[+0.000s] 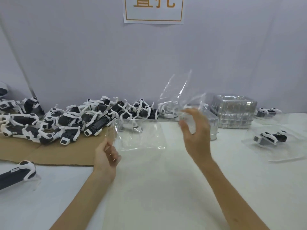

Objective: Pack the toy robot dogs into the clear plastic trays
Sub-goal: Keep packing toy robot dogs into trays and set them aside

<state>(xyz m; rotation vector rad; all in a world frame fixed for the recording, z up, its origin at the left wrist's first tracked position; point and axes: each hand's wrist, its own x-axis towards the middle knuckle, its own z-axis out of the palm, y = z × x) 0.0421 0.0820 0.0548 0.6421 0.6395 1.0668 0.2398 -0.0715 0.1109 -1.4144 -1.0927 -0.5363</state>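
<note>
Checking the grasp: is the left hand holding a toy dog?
No, the left hand pinches a corner of the clear tray.

- The light is soft, even and fairly bright, and seems to come from overhead; nothing is harshly lit.
- Shadows are faint: my arms throw only a pale, fuzzy shade on the white table [166, 188].
- The clear tray [141, 135] I hold catches thin white glints along its edges and folds, and its raised part almost melts into the grey wall [83, 55].
- My right hand [195, 135] is smeared with blur, the fingers soft; my left hand [106, 156] is a little sharper.
- The stack of trays [234, 112] shines silvery with many small reflections.
- The whole picture is slightly soft, and the wide lens bends straight lines near the left edge.
</note>
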